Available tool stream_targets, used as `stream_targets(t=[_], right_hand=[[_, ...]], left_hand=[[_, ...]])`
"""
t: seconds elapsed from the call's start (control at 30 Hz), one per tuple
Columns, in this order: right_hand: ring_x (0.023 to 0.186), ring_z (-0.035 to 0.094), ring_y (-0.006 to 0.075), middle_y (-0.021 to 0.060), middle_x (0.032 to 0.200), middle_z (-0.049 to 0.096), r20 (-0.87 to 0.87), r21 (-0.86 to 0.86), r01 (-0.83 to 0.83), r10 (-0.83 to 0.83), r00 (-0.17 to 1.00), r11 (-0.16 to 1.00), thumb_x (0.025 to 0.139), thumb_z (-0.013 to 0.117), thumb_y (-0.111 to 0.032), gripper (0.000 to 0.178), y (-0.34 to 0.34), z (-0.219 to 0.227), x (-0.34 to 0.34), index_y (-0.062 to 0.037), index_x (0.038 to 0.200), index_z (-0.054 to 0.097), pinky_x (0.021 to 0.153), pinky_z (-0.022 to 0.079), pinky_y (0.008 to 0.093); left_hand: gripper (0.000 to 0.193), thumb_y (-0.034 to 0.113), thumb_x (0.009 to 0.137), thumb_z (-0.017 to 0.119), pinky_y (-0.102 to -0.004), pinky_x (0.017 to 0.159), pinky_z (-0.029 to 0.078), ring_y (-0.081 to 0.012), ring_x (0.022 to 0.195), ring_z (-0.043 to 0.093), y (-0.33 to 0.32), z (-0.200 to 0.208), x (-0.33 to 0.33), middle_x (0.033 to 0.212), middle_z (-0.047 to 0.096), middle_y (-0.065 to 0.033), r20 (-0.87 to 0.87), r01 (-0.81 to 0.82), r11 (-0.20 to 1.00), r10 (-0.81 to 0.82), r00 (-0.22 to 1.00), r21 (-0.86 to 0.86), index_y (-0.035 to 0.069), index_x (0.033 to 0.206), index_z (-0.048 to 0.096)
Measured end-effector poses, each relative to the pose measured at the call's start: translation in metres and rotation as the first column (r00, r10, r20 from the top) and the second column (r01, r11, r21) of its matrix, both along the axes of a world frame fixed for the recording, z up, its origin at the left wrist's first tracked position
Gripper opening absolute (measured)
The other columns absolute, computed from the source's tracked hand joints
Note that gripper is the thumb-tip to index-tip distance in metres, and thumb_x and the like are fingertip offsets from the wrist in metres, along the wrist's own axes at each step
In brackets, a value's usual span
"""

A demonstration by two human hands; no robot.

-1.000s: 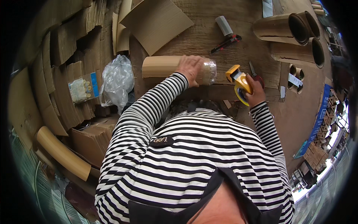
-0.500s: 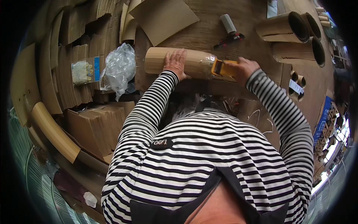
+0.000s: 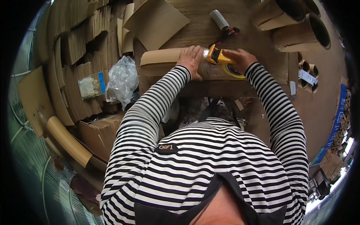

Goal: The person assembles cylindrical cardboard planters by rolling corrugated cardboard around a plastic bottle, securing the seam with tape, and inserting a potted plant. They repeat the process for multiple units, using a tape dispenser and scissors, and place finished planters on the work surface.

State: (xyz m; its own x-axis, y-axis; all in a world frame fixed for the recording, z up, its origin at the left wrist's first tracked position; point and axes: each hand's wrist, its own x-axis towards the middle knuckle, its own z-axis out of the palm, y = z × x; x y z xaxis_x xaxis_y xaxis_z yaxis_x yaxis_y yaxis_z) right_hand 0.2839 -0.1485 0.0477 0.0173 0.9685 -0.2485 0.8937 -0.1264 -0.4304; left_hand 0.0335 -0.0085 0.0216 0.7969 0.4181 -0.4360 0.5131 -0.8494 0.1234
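Observation:
A brown cardboard tube point(image 3: 159, 59) lies crosswise on the table before me. My left hand point(image 3: 191, 60) wraps over its top, close to the right end, with the thumb on the near side. In my right hand point(image 3: 243, 60) is a yellow tape dispenser point(image 3: 215, 54), its head against the tube's right end just beside my left fingers. A roll of tape point(image 3: 233, 71) shows below the dispenser's body. Shiny clear tape is visible on the tube between hand and dispenser. The tube's far right end is partly hidden.
Beyond the tube lie a flat cardboard sheet point(image 3: 156, 23), a white roll point(image 3: 219, 20) and a red-and-black tool point(image 3: 227, 35). Large cardboard tubes point(image 3: 296, 35) stand at the far right. Crumpled clear plastic point(image 3: 123, 79) and stacked cardboard point(image 3: 67, 80) fill the left.
My left hand has slid rightward along the tube, nearer its end. My right hand has tilted the tape dispenser and brought its head up onto the tube's upper side. The view has shifted slightly.

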Motion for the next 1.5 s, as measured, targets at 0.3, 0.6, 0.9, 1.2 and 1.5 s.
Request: stream_targets(t=[0.3,0.6,0.9,1.2,1.5], right_hand=[[0.106,0.065,0.0151,0.0104,0.132,0.064,-0.856,-0.277,0.518,-0.453,0.25,0.809,0.086,0.071,-0.006,0.062,-0.058,-0.133,-0.029,-0.0063,0.146,0.052,0.093,0.053,0.0276],[0.119,0.065,0.025,0.017,0.133,0.065,-0.755,-0.422,0.257,-0.493,0.432,0.87,0.081,0.076,-0.022,0.071,-0.153,-0.098,-0.103,-0.0082,0.146,0.051,0.103,0.05,0.0331],[0.102,0.069,0.0357,0.0186,0.112,0.072,-0.548,-0.423,-0.123,-0.145,0.824,0.897,0.079,0.076,-0.036,0.051,-0.005,-0.084,-0.128,-0.0176,0.127,0.068,0.092,0.055,0.0431],[0.111,0.066,0.023,0.0136,0.129,0.066,-0.785,-0.073,-0.027,-0.041,0.618,0.997,0.075,0.083,-0.002,0.07,-0.037,0.007,-0.01,-0.0111,0.139,0.059,0.104,0.052,0.0378],[0.107,0.068,0.0299,0.0032,0.119,0.071,-0.094,-0.483,-0.622,0.67,0.737,0.617,0.082,0.064,-0.02,0.049,0.108,0.066,-0.066,-0.0294,0.13,0.067,0.091,0.056,0.0426]], left_hand=[[0.114,0.061,0.061,0.086,-0.0394,0.118,0.035,-0.0292,0.141,0.044,0.072,-0.008,0.068,0.152,0.047,-0.0124,-0.148,-0.061,0.986,0.037,0.988,-0.158,0.01,0.151,0.039],[0.114,0.066,0.061,0.084,-0.0387,0.116,0.039,-0.0273,0.137,0.049,0.098,-0.022,0.066,0.149,0.051,-0.0115,-0.148,-0.077,0.954,0.035,0.988,-0.289,0.007,0.149,0.043],[0.101,0.063,0.067,0.081,-0.0476,0.118,0.028,-0.0339,0.14,0.039,0.03,-0.02,0.009,0.148,0.046,-0.0138,0.293,-0.023,0.996,0.049,0.955,-0.09,0.009,0.145,0.046],[0.128,0.066,0.061,0.084,-0.0528,0.123,0.013,-0.0362,0.146,0.027,-0.058,-0.015,-0.078,0.153,0.033,-0.0219,0.25,-0.36,0.93,0.367,0.896,-0.076,0.004,0.154,0.023],[0.151,0.06,0.052,0.092,-0.0498,0.124,0.01,-0.0325,0.152,0.016,-0.095,-0.023,-0.098,0.164,0.014,-0.0182,0.306,-0.519,0.847,0.528,0.792,-0.116,0.007,0.159,0.0]])
